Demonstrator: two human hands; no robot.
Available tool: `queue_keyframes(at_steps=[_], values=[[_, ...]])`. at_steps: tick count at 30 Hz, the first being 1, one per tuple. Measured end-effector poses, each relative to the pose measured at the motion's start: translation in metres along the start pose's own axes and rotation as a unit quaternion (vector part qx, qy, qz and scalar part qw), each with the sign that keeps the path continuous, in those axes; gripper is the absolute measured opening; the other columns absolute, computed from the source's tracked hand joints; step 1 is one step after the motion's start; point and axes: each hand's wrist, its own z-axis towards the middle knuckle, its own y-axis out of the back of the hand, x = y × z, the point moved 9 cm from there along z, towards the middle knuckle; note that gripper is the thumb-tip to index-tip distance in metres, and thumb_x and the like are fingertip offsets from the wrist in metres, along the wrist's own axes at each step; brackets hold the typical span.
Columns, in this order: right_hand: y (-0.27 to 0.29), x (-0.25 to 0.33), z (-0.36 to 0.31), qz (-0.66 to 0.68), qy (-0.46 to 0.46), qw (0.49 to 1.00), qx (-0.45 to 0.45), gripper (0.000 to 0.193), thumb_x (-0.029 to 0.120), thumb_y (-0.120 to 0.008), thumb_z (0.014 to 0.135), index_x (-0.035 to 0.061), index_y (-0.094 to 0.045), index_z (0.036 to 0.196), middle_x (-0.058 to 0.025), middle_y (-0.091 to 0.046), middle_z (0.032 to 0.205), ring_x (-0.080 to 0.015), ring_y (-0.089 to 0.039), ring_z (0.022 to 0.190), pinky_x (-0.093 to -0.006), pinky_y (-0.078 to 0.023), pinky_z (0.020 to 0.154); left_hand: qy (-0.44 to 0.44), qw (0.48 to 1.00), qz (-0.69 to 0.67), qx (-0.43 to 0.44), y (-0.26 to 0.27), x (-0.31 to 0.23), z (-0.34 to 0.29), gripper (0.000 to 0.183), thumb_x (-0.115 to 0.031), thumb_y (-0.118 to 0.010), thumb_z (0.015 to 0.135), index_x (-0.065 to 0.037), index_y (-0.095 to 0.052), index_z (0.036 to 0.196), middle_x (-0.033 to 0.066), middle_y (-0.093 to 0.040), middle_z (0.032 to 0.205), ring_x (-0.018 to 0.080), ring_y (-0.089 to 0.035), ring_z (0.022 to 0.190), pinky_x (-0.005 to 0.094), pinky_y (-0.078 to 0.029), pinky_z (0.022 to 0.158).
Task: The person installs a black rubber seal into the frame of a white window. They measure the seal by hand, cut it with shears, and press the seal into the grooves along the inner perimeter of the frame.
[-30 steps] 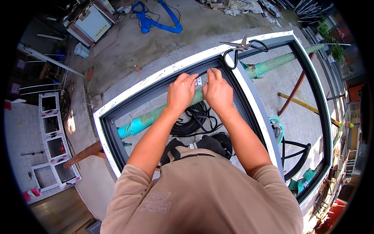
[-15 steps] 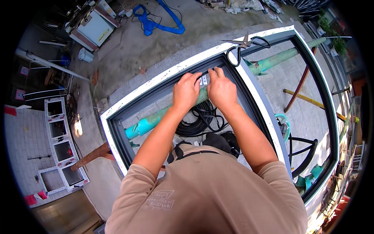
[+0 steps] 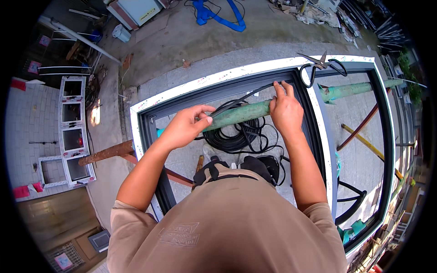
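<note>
A narrow black rubber strip [image 3: 246, 96] stretches between my hands inside a large window frame [image 3: 191, 89] with dark profiles and white film on its face. My left hand [image 3: 184, 125] pinches the strip between thumb and fingers above a green pipe [image 3: 248, 113]. At the inner far edge, near the middle bar, my right hand [image 3: 287, 109] has its fingertips closed on the strip's other part. Black-handled scissors [image 3: 321, 63] lie open on the frame beyond that hand. A coil of black strip [image 3: 227, 140] sits below, inside the frame opening.
The green pipe and a rusty pipe [image 3: 107, 154] lie under the frame. Yellow and red bars [image 3: 364, 142] cross beneath the right opening. Small white frames [image 3: 73, 111] stand at the left. A blue strap [image 3: 221, 18] lies on the floor ahead, with scrap [image 3: 318, 16] at the far right.
My hands were close together at the frame's far inner edge. The left has drawn back and leftward with the strip, now stretched across the opening. The right has shifted toward the middle bar.
</note>
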Motion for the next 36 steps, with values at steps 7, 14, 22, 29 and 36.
queue_keyframes(at_steps=[7,14,22,29,36], values=[[-0.003,-0.002,-0.005,-0.048,0.025,0.998,0.009,0.045,0.017,-0.066,0.104,0.019,-0.069,0.149,-0.0155,-0.064,0.157,-0.0406,-0.08,0.103,-0.0487,-0.066,0.086,-0.02,0.994,0.064,-0.085,0.035,0.021,-0.02,0.034,-0.021,-0.072,0.107,-0.002,-0.076,0.134,0.0119,-0.081,0.104,0.0128,-0.066,0.08,0.033,-0.054,0.076],[-0.004,0.004,-0.001,-0.071,0.039,0.996,0.024,0.047,0.012,-0.067,0.103,0.0183,-0.07,0.149,-0.0139,-0.063,0.157,-0.0382,-0.081,0.102,-0.0486,-0.066,0.086,-0.026,0.988,0.054,-0.14,0.052,0.028,-0.008,0.028,-0.023,-0.079,0.102,-0.005,-0.08,0.123,0.0074,-0.077,0.088,0.0154,-0.07,0.078,0.0338,-0.055,0.075],[-0.008,0.007,-0.005,-0.079,0.096,0.992,-0.001,0.053,0.004,-0.07,0.099,0.0217,-0.071,0.148,-0.009,-0.067,0.152,-0.0346,-0.08,0.101,-0.0458,-0.065,0.085,-0.057,0.98,0.101,-0.165,0.057,0.028,-0.002,0.027,-0.025,-0.081,0.098,-0.005,-0.08,0.116,0.0104,-0.078,0.088,0.027,-0.076,0.08,0.0396,-0.057,0.077],[-0.006,0.028,-0.002,-0.061,0.101,0.993,0.022,0.049,0.004,-0.069,0.099,0.0155,-0.072,0.147,-0.0099,-0.068,0.15,-0.0361,-0.079,0.106,-0.0464,-0.064,0.09,-0.069,0.974,0.112,-0.185,0.06,0.033,-0.007,0.026,-0.027,-0.083,0.096,-0.006,-0.081,0.111,0.0144,-0.08,0.096,0.0302,-0.079,0.09,0.041,-0.059,0.083],[-0.005,0.028,-0.005,-0.016,0.092,0.995,0.04,0.044,0.007,-0.068,0.099,0.0111,-0.074,0.143,-0.0099,-0.07,0.149,-0.037,-0.078,0.112,-0.0477,-0.063,0.097,-0.08,0.957,0.171,-0.222,0.049,0.029,-0.001,0.025,-0.026,-0.082,0.095,-0.005,-0.082,0.11,0.0166,-0.08,0.1,0.0342,-0.078,0.093,0.0431,-0.06,0.085]])
